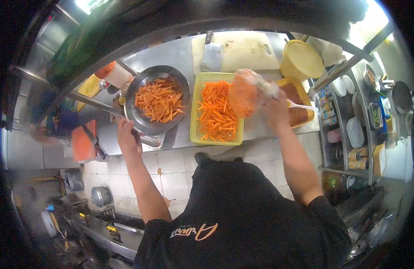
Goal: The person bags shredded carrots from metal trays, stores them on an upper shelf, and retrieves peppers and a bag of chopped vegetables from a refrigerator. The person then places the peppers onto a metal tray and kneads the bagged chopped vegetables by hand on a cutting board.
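Note:
My left hand (pixel 128 136) is closed at the lower left rim of a dark wok (pixel 185 92), around what looks like its handle. Orange carrot sticks (pixel 158 99) lie heaped inside the wok. My right hand (pixel 275 110) is closed on the neck of a clear plastic bag (pixel 244 93) with orange contents, both smeared by motion. The bag hangs over the right side of a yellow-green basket (pixel 194 134). More carrot sticks (pixel 214 110) fill this basket. Right of my right hand stands a yellow tub (pixel 313 117) of reddish-brown stuff, with a white-handled utensil (pixel 303 106) across it.
Behind the basket, a cleaver (pixel 212 58) lies on a white cutting board (pixel 247 49). A lidded yellow container (pixel 302 60) stands at the back right. On the left are an orange-red board (pixel 83 141) and a knife (pixel 95 141). Metal shelves (pixel 346 172) hold plates.

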A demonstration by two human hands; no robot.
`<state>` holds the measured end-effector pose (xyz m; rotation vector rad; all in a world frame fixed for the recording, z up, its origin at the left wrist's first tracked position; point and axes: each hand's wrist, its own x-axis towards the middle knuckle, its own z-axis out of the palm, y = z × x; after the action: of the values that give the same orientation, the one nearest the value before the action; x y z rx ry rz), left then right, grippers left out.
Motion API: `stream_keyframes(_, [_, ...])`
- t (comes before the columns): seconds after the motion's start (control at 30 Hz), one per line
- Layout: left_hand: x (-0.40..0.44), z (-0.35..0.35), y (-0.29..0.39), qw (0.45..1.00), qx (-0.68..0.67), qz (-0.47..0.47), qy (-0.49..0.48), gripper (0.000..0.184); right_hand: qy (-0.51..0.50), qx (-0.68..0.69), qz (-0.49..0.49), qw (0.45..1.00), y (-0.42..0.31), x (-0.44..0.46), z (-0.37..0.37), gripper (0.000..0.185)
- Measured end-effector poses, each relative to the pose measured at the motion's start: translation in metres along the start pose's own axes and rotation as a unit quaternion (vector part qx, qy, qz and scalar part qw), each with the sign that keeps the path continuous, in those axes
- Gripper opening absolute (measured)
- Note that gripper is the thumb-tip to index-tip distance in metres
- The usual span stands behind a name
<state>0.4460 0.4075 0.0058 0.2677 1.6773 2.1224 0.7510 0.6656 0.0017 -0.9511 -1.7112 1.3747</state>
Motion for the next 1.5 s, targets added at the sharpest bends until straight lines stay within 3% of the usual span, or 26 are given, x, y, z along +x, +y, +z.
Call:
stream_keyframes(0.07, [-0.009,0.005,0.004,1.000,-0.017,0.006,-0.006,0.012,-0.111,0.028,0.032,0.993,0.080,0.035,0.015,0.033])
stream_keyframes(0.13, [-0.010,0.002,-0.009,1.000,-0.007,-0.012,0.018,0.014,-0.132,-0.024,0.029,0.990,0.080,0.039,0.024,0.038])
stream_keyframes(0.2, [-0.011,0.011,-0.016,0.999,-0.005,-0.037,0.036,0.016,-0.067,-0.153,-0.012,0.986,0.072,0.018,0.028,0.041])
stream_keyframes(0.3, [-0.022,0.036,-0.030,0.996,-0.008,-0.087,0.019,0.019,-0.080,-0.163,0.029,0.983,0.091,0.001,0.016,0.047])
stream_keyframes(0.43, [-0.019,0.083,-0.054,0.990,-0.040,-0.111,-0.074,0.023,-0.114,-0.105,0.064,0.986,0.090,-0.023,-0.001,0.042])
stream_keyframes(0.53, [0.000,0.098,-0.108,0.987,0.021,-0.112,-0.110,0.020,-0.129,-0.105,0.100,0.981,0.088,-0.036,-0.006,0.039])
stream_keyframes(0.63, [0.014,0.096,-0.145,0.967,0.203,-0.003,-0.156,0.020,-0.117,-0.100,0.090,0.984,0.091,-0.049,-0.011,0.037])
stream_keyframes(0.73, [0.018,0.097,-0.143,0.955,0.253,-0.003,-0.157,0.021,-0.122,-0.075,0.104,0.984,0.096,-0.064,-0.017,0.036])
stream_keyframes(0.83, [-0.002,0.110,-0.109,0.948,0.289,-0.078,-0.109,0.023,-0.142,-0.041,0.144,0.978,0.095,-0.070,-0.021,0.036])
stream_keyframes(0.93, [-0.003,0.102,-0.114,0.940,0.328,-0.004,-0.097,0.023,-0.165,0.002,0.185,0.969,0.096,-0.071,-0.022,0.039])
stream_keyframes(1.13, [-0.030,0.061,-0.118,0.924,0.361,-0.030,-0.123,0.022,-0.183,0.097,0.207,0.956,0.086,-0.066,-0.005,0.040])
stream_keyframes(1.23, [-0.052,0.045,-0.123,0.923,0.358,-0.084,-0.108,0.031,-0.177,0.135,0.231,0.947,0.086,-0.061,0.008,0.046])
stream_keyframes(1.3, [-0.073,0.047,-0.117,0.919,0.378,-0.043,-0.105,0.034,-0.161,0.128,0.242,0.948,0.079,-0.056,0.015,0.049])
stream_keyframes(1.33, [-0.079,0.051,-0.113,0.915,0.389,-0.021,-0.102,0.036,-0.137,0.078,0.191,0.969,0.085,-0.052,0.019,0.050])
stream_keyframes(1.4, [-0.074,0.053,-0.117,0.876,0.452,0.133,-0.106,0.040,-0.078,-0.018,0.079,0.994,0.102,-0.040,0.028,0.053])
stream_keyframes(1.43, [-0.070,0.057,-0.117,0.846,0.480,0.207,-0.109,0.043,-0.070,-0.008,0.087,0.994,0.091,-0.035,0.032,0.051])
stream_keyframes(1.5, [-0.061,0.076,-0.109,0.853,0.492,0.139,-0.106,0.043,-0.050,0.011,0.104,0.993,0.067,-0.022,0.038,0.048])
